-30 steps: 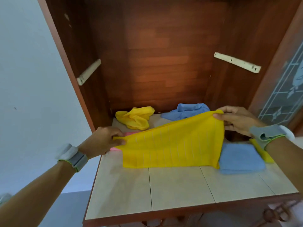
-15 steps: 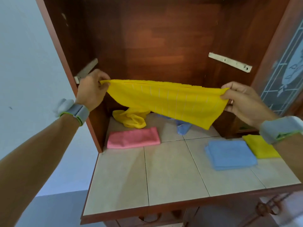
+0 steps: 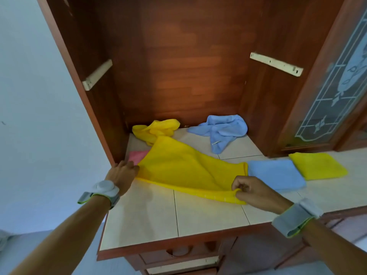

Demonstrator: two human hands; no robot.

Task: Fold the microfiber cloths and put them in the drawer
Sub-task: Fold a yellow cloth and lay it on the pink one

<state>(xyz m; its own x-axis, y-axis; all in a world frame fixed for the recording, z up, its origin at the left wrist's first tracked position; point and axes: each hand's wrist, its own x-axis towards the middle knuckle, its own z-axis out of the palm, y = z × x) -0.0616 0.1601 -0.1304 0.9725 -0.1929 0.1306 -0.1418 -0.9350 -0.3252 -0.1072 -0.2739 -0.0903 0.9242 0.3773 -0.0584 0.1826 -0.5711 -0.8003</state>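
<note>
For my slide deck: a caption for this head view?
Both hands, left and right, spread a yellow cloth flat on the tiled counter.

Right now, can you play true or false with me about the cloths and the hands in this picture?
1. Both hands hold the big yellow cloth. True: the left hand grips one corner and the right hand pinches another.
2. The pink cloth lies on top of everything. False: the yellow cloth covers most of it.
3. A folded blue cloth lies beside a folded yellow cloth. True.
4. The crumpled blue cloth is at the front edge of the tiled counter. False: it lies at the back, inside the cabinet.
5. All cloths are folded. False: a crumpled yellow cloth also waits at the back.
</note>
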